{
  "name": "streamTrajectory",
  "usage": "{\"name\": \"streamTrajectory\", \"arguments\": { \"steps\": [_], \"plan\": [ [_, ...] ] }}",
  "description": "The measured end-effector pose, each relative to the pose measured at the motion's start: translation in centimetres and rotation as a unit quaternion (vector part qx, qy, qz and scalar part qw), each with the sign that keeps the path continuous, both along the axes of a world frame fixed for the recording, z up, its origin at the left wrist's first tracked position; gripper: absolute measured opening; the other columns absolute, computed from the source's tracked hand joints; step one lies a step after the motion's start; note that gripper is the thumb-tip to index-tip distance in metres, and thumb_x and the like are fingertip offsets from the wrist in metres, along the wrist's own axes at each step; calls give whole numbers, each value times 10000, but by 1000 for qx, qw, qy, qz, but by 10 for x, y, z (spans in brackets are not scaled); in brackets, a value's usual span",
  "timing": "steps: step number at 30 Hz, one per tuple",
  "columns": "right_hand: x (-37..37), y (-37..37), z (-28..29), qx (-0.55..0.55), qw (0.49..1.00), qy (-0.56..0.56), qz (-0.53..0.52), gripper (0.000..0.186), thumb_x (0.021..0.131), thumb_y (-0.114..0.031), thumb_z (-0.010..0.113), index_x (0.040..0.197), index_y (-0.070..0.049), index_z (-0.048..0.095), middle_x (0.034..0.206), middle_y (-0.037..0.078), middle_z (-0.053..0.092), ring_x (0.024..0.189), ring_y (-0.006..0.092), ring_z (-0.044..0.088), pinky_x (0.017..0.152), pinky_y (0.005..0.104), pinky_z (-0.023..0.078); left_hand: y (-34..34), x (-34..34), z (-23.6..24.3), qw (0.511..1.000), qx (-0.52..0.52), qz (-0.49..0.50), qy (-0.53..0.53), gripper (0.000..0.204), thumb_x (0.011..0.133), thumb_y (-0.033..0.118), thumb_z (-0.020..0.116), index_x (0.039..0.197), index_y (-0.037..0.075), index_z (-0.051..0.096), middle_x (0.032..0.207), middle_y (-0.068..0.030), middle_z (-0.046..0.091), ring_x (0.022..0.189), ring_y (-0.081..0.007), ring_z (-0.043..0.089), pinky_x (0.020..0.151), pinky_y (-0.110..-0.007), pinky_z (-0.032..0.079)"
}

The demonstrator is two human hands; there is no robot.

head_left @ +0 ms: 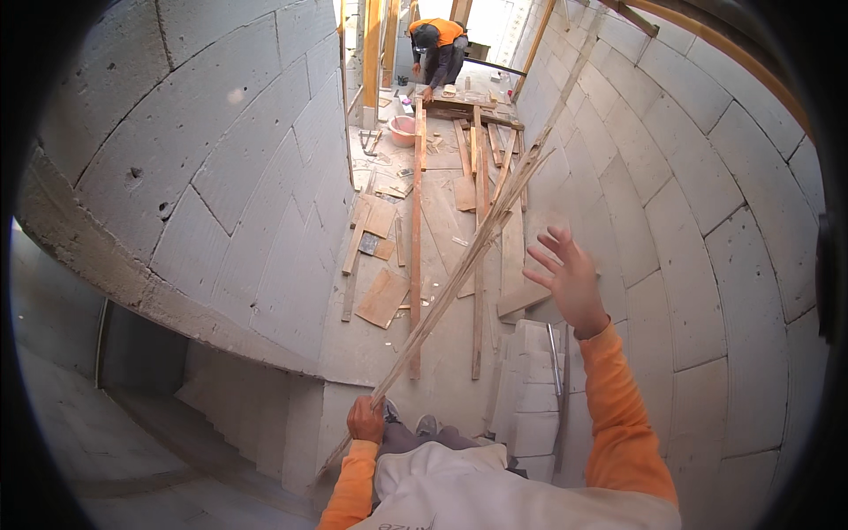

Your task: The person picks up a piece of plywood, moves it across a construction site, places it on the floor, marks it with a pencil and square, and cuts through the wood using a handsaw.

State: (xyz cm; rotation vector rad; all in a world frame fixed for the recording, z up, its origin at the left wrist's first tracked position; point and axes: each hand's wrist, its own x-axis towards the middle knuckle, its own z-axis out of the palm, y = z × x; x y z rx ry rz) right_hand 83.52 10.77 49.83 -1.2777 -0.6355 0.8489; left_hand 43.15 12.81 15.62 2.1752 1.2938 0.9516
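Note:
My left hand (366, 420) is closed around the lower part of a long, rough-edged wooden strip (459, 270). The strip slants up and away to the right, its splintered far end near the right wall; its near end passes below my left hand. My right hand (567, 276) is raised to the right of the strip with fingers spread, holding nothing and apart from the wood. Below it, a short board (523, 299) leans near stacked pale blocks (535, 389).
Block walls (698, 230) flank the passage. Long planks (416, 265) and wood scraps (382, 297) lie on the floor ahead. A co-worker (439, 44) in orange bends over wood at the far end, near a pink basin (403, 131). A drop with stairs opens at lower left.

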Motion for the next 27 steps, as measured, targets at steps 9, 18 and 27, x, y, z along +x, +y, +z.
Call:
{"name": "streamTrajectory", "arguments": {
  "steps": [9, 18, 27],
  "plan": [
    [23, 74, 13, -75, 997, 1, -33, 1119, 868, -696, 705, 1548, 79, 270, 1491, 307, 360, 1378, 454, 439, 1032, 577, 493, -12, 32, -22, 997, -32, -29, 66, 339, 780, 121, 807, 1012, 56, 568, 1072, -120, 660, 956, -347, 659, 774, -466, 492],
    [51, 71, -23, -121, 988, -51, -86, 305, 955, -115, 674, 1200, 57, 613, 1045, 114, 687, 878, 207, 711, 675, 352, 592, -20, 36, -16, 990, 45, -128, 46, 469, 729, 77, 807, 1132, 12, 574, 1312, -163, 647, 1067, -367, 672, 889, -444, 529],
    [58, 53, -29, -44, 997, -43, -50, 282, 985, -36, 599, 1227, 109, 575, 1140, 167, 692, 960, 239, 722, 838, 355, 599, -23, 27, -10, 976, -105, -192, -13, 677, 712, -59, 809, 1321, -19, 518, 1451, -214, 567, 1324, -400, 571, 1080, -427, 506]
  ]
}}
